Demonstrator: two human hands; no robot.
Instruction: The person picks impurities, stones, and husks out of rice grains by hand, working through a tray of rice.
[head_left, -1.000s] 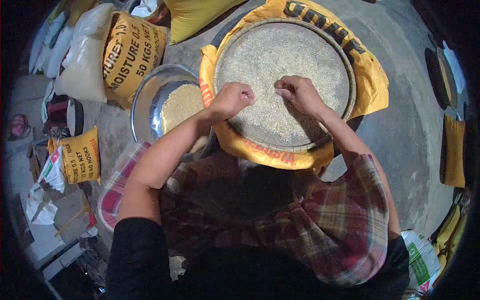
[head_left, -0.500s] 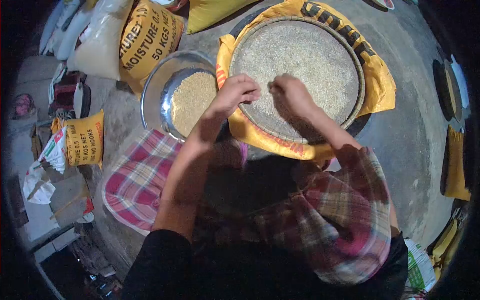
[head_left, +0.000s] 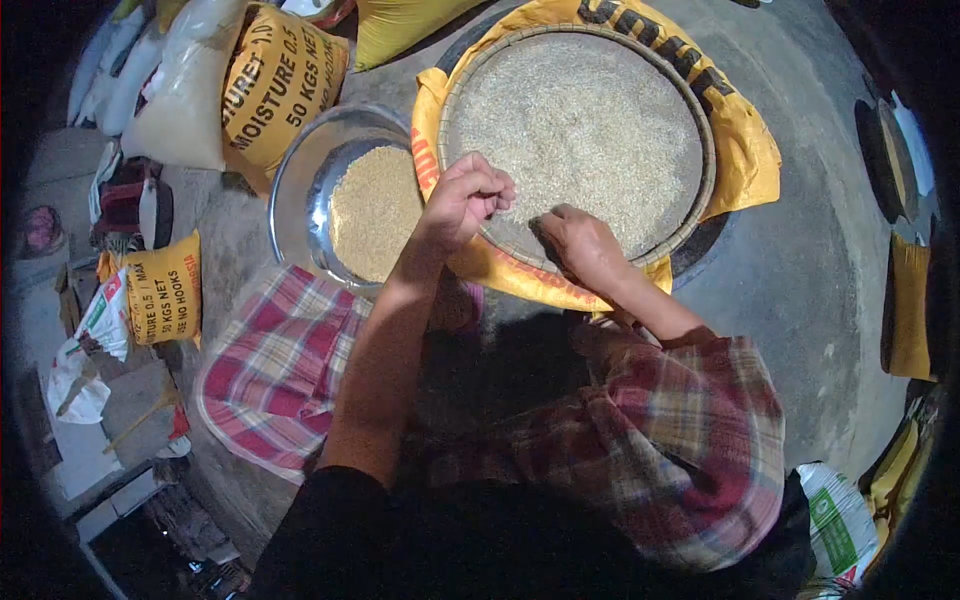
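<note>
A round woven tray (head_left: 709,165) carries a thin spread of pale grain (head_left: 590,125). My left hand (head_left: 468,197) hovers over the tray's left rim with its fingers curled closed; whatever it pinches is too small to make out. Low over the near part of the tray is my right hand (head_left: 583,243), its fingers bent together and pointing down at the grain. Shadow hides its fingertips. To the left, a shiny metal basin (head_left: 278,205) holds a heap of yellowish grain (head_left: 375,215).
The tray rests on a yellow sack (head_left: 750,165). A full printed sack (head_left: 290,85) stands behind the basin, and a smaller one (head_left: 168,290) lies at left. Plaid cloth (head_left: 290,365) covers my legs. Another round tray (head_left: 895,160) is at far right.
My right hand has moved down toward the tray's near edge. My left hand stays near the left rim, its fingers more tightly curled. The view has shifted slightly.
</note>
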